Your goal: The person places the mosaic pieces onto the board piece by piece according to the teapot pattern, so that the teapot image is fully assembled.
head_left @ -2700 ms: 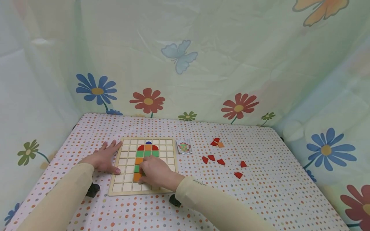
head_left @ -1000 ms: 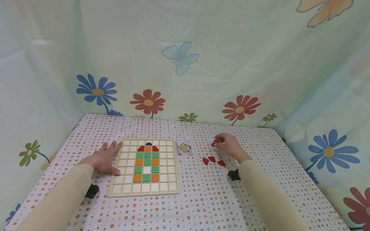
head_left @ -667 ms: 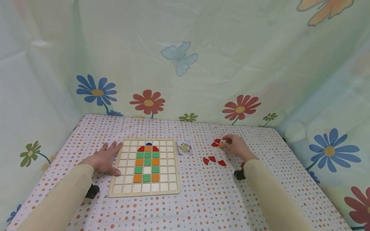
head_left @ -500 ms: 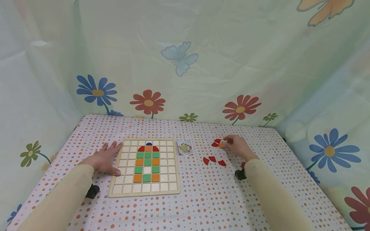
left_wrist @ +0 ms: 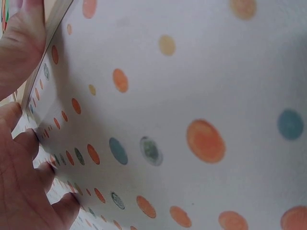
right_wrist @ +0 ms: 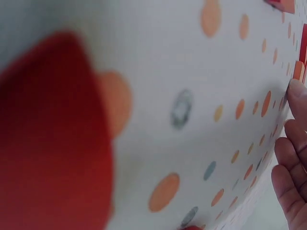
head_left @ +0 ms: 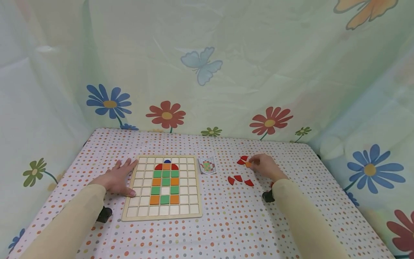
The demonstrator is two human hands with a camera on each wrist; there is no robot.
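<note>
On the dotted counter (head_left: 223, 230), I see the right hand (head_left: 266, 167) pinching one small, flat orange piece (head_left: 248, 164) beside fan-shaped red pieces (head_left: 240, 162), while the left hand (head_left: 115, 178), fingers spread, touches the gridded wooden board (head_left: 161, 217).

One board (head_left: 184, 210) bears seven green squares (head_left: 166, 174), five orange squares (head_left: 155, 199), two red wedges (head_left: 174, 167), one blue piece (head_left: 167, 161). There are one card (head_left: 207, 166), one orange tile (head_left: 248, 164) and at least six loose red pieces (head_left: 238, 178).

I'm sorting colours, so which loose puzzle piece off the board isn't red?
The orange piece, touched by the right hand and lying near two red pieces. Every other loose piece you can see is red.
</note>
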